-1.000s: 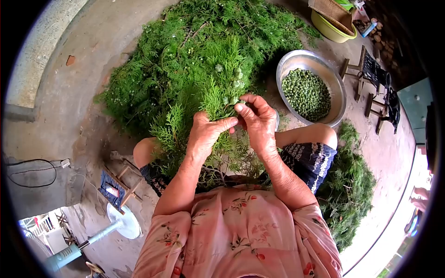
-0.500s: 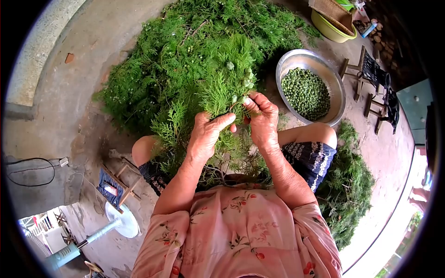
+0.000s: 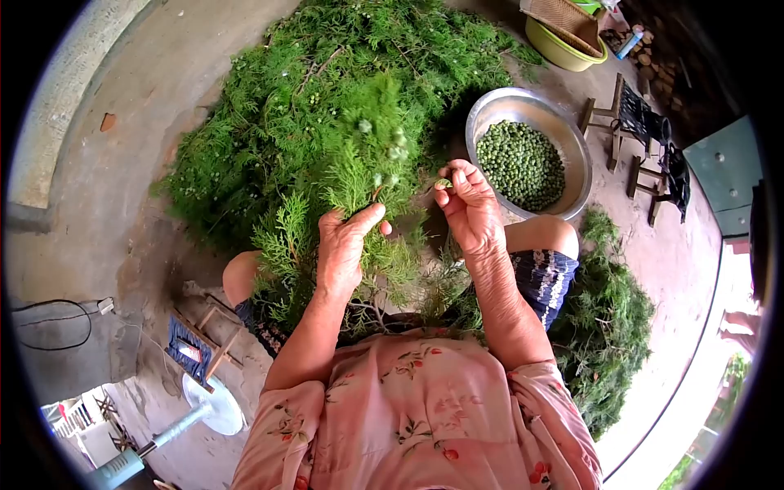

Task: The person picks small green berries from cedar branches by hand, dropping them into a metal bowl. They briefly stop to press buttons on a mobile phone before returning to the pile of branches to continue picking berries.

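Observation:
My left hand (image 3: 341, 249) is closed around the stem of a leafy green arborvitae branch (image 3: 351, 175), with several pale green cones (image 3: 397, 147) on its upper part. To the right, my right hand (image 3: 475, 214) is apart from the branch, thumb and fingers pinching a small green cone (image 3: 443, 184). Just beyond that hand stands a wide metal basin (image 3: 578, 155), holding a heap of round green cones (image 3: 523, 167). A large pile of cut branches (image 3: 237, 135) spreads over the floor in front of me.
Another heap of greenery (image 3: 608, 327) lies by my right leg. Small folding stools (image 3: 641, 114) stand right of the basin, with a yellow tub (image 3: 563, 51) behind. At left are another stool (image 3: 204, 339), a pedestal fan (image 3: 184, 412) and a black cable (image 3: 53, 304).
My right hand has come away from the branch towards the basin, a cone now in its fingers. My left hand still grips the branch. The whole view has shifted slightly.

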A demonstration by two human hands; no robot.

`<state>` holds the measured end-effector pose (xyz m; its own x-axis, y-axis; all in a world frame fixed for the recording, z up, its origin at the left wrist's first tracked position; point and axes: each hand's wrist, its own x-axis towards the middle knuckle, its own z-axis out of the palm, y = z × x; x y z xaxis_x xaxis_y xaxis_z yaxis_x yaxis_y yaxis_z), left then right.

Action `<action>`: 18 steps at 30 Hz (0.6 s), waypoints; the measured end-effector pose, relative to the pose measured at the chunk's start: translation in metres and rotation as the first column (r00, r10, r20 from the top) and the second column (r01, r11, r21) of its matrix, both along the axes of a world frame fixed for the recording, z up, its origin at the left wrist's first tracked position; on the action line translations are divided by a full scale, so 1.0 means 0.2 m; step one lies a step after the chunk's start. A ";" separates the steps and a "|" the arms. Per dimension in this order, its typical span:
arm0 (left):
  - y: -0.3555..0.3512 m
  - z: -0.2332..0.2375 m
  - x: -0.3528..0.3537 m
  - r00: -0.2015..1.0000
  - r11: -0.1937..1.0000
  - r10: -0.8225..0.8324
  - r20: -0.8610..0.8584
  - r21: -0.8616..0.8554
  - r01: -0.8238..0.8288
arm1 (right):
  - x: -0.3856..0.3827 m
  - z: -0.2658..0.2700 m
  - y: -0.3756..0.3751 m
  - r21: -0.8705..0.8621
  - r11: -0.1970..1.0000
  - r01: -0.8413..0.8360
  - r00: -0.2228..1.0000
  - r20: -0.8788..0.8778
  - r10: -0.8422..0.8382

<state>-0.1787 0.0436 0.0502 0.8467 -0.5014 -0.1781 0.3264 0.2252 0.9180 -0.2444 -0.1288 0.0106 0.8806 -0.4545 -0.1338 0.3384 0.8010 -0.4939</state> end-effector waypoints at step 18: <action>-0.09 -0.02 0.01 0.987 0.975 -0.159 -0.031 0.151 0.162 | 0.04 0.00 0.22 -0.163 0.987 0.000 0.997 -0.074 -0.012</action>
